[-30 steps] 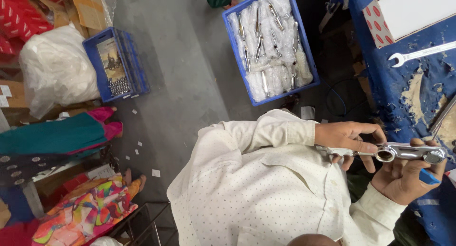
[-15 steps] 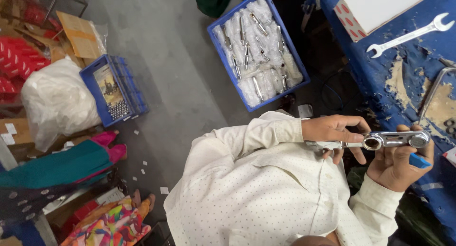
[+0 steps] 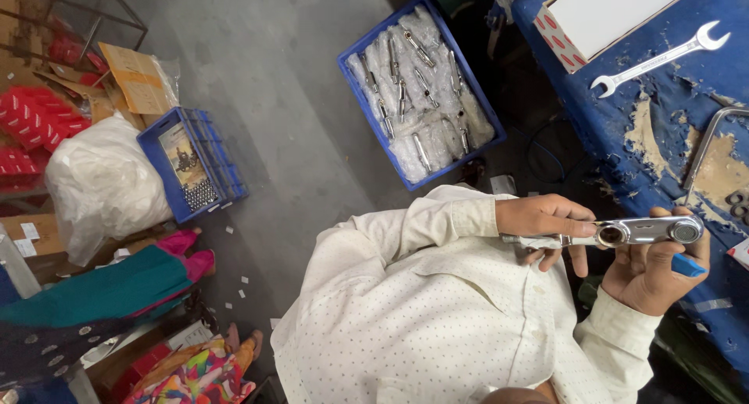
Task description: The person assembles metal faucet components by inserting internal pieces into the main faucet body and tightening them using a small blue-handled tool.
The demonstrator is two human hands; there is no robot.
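One ratchet wrench [image 3: 640, 232], two hands.

Blue bench [image 3: 624, 131]: spanner [image 3: 663, 59], white box [image 3: 616, 14].

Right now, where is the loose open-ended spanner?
In the head view, the spanner lies at upper right on the blue bench, just below the white box and well above both hands.

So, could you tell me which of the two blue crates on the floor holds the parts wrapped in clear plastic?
The larger blue crate, beside the blue workbench; the smaller crate by the white sack holds small loose metal pieces instead.
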